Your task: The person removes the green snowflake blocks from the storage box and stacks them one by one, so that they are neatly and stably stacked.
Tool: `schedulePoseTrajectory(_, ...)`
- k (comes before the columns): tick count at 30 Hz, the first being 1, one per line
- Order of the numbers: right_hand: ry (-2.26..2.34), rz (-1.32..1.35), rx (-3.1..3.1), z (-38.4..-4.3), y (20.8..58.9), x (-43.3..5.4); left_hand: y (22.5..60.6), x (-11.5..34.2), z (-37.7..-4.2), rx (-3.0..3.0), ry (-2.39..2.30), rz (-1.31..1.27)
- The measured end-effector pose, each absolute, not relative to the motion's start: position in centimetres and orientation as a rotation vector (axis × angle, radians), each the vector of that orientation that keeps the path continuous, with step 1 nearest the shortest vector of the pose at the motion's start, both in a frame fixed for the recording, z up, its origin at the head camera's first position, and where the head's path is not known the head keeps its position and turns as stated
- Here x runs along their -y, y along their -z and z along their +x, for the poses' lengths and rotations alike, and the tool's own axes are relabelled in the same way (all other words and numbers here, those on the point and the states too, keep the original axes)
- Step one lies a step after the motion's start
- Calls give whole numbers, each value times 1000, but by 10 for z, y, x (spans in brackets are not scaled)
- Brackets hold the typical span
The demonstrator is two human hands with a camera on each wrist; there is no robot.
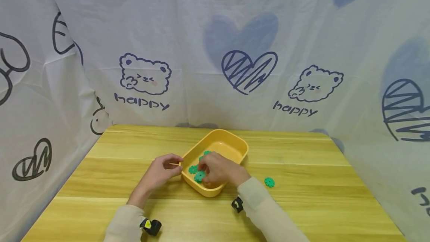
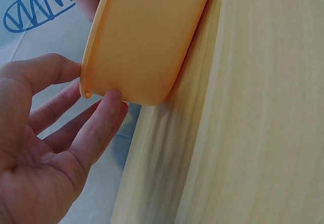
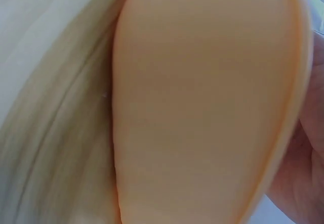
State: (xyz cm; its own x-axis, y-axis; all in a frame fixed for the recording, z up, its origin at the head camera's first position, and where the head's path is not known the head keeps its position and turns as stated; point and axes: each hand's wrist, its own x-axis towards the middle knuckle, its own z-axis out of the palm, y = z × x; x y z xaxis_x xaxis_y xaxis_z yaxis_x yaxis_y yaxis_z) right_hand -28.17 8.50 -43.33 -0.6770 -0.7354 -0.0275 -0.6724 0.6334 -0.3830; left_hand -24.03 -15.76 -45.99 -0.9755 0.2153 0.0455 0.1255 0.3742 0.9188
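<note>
A yellow plastic bin (image 1: pixel 235 141) stands at a slant on the table, with several green notched discs (image 1: pixel 193 169) inside. My left hand (image 1: pixel 161 173) holds the bin's near-left corner; the left wrist view shows its fingers (image 2: pixel 96 125) against the outer wall of the bin (image 2: pixel 147 42) and rim. Reaching into the bin, my right hand (image 1: pixel 220 169) has curled fingers and seems to pinch a green notched disc (image 1: pixel 200 176); its fingertips are partly hidden. The right wrist view shows mostly the bin's outer wall (image 3: pixel 202 102).
Another green notched disc (image 1: pixel 269 182) lies on the wooden table (image 1: pixel 302 204), right of the bin. White cloth (image 1: pixel 195 40) with printed hearts and bears hangs behind and beside the table. Dark wrist cameras (image 1: pixel 151 227) sit at both sleeves.
</note>
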Motion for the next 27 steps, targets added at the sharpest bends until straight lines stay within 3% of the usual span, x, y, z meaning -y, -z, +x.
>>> schedulePoseTrajectory(27,786,-1158,-2744,-268,407,-146,458,156,-239,-2552,-1669,302)
